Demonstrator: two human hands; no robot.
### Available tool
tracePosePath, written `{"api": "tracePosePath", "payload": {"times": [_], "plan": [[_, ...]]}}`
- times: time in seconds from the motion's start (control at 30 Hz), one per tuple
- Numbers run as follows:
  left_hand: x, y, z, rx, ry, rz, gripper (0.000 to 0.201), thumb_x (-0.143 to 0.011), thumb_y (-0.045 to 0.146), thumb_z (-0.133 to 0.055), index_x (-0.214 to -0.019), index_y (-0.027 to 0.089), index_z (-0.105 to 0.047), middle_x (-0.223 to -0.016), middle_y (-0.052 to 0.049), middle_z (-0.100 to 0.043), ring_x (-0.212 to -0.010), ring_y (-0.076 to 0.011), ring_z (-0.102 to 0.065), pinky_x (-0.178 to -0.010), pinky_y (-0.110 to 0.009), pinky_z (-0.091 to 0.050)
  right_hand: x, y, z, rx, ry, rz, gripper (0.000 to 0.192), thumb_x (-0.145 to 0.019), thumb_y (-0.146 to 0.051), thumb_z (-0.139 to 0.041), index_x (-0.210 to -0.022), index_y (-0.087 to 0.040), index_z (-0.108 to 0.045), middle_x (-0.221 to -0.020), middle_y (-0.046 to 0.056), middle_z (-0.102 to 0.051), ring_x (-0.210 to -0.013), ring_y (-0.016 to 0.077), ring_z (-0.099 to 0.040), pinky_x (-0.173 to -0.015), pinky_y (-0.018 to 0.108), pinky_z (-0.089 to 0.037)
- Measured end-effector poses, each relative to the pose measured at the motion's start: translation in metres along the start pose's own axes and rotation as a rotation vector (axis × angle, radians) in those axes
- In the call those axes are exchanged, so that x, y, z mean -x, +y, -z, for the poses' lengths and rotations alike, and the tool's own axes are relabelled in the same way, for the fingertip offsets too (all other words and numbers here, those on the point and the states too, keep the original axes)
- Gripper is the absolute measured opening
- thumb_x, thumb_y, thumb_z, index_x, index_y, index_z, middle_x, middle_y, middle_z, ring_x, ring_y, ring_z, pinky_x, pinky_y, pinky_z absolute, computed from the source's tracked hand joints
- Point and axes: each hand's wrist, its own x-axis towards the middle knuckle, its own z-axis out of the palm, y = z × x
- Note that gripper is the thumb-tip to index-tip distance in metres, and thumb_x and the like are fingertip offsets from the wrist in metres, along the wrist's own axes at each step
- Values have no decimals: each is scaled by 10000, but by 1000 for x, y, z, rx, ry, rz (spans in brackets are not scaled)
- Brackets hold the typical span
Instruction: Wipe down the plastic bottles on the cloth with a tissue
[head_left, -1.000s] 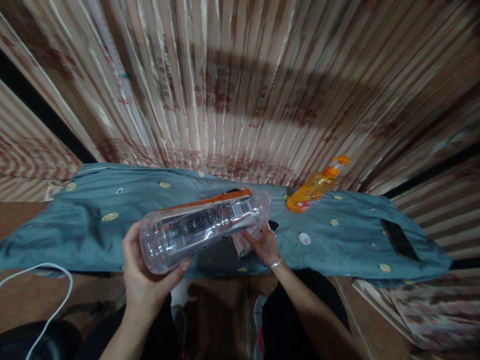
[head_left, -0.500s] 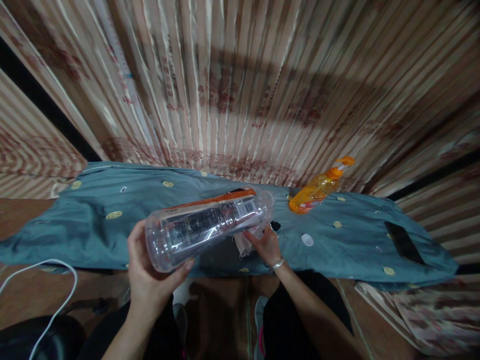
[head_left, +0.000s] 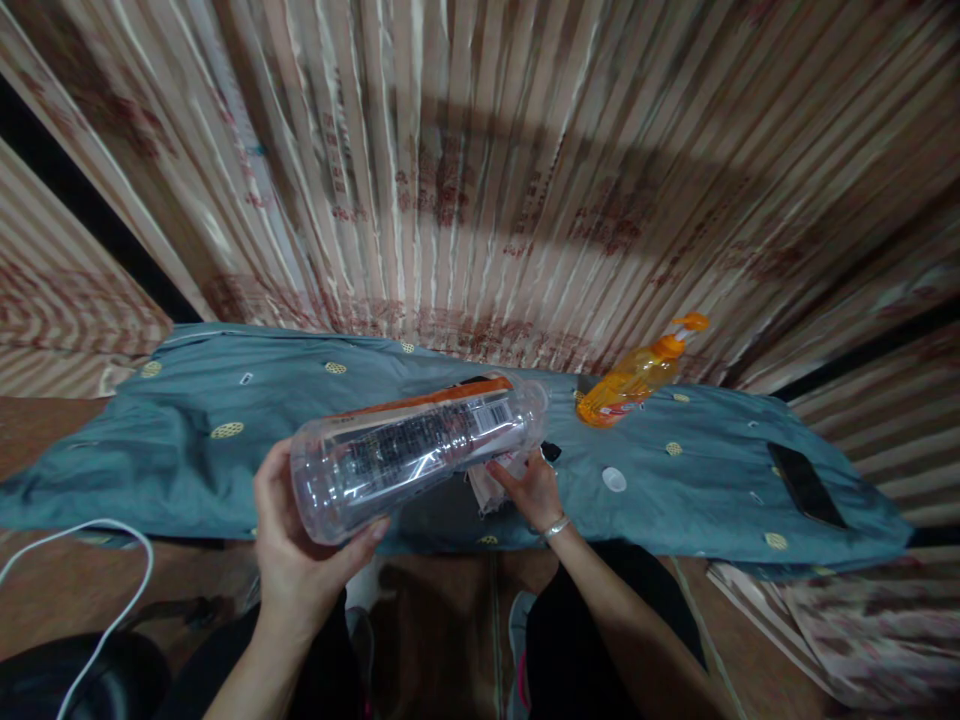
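A large clear plastic bottle (head_left: 409, 455) with an orange-and-dark label and a barcode lies tilted in the air, its neck up to the right. My left hand (head_left: 304, 540) is wrapped round its base, thumb along the near side. Below the neck, my right hand (head_left: 534, 490), with a bracelet at the wrist, is closed on a pale crumpled piece (head_left: 489, 490) with a ragged lower edge, perhaps cloth; the bottle covers part of it. Whether the right fingers also touch the bottle is hidden. Just beyond them lies a small black object (head_left: 551, 452).
An orange pump bottle (head_left: 626, 388) stands at the back right of the teal cloth-covered surface (head_left: 285, 400). A white round cap (head_left: 614, 480) and a black phone (head_left: 806, 485) lie to the right. Pleated curtains (head_left: 480, 180) hang behind. A white cable (head_left: 142, 560) loops at the left.
Almost nothing differs. Both hands and the bottle hold the same place; the view has shifted very slightly.
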Motion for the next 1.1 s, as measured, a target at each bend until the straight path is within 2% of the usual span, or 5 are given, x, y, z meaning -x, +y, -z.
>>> {"api": "tracePosePath", "payload": {"times": [0.47,0.6,0.73,0.87,1.1], "plan": [[-6,-5,6,-57,-87,-39,1112,-514,445,-1267,-1476,321,-724,-1472,-142,-864,-1375,-514,-907,-1063,-607,-830,0,2,-2,24,-15,-32,521,-855,-675,-983,-1136,-291,-772,-1026,150,-962,-1053,464,-977,-933,550,-803],[-4,-4,4,-9,-1,-17,1062,-619,501,-1242,-1535,321,-736,-1530,-141,-851,-1430,-507,-886,-1159,-630,-804,0,0,-2,53,8,-20,511,-858,-652,-970,-1154,-292,-762,-1109,161,-972,-1105,464,-986,-988,564,-804],[-5,-5,6,-48,-88,-27,1124,-488,455,-1284,-1461,327,-737,-1464,-138,-861,-1364,-520,-900,-1065,-622,-830,-1,1,-1,34,-8,-28,508,-834,-621,-980,-1151,-288,-765,-1120,177,-975,-1111,484,-984,-1006,583,-804],[-1,-4,3,-18,-9,-1,1094,-602,522,-1242,-1547,328,-725,-1544,-138,-841,-1464,-518,-869,-1192,-638,-792,-1,7,-2,7,-8,-17,494,-848,-632,-980,-1154,-297,-783,-1065,151,-968,-1086,481,-976,-940,567,-799],[0,0,3,-24,-22,-2,1093,-589,478,-1247,-1534,314,-722,-1544,-149,-846,-1457,-512,-879,-1156,-615,-808,0,7,-4,-5,-3,-15,515,-845,-638,-960,-1180,-294,-774,-1123,168,-981,-1117,485,-981,-1002,592,-800]]}}
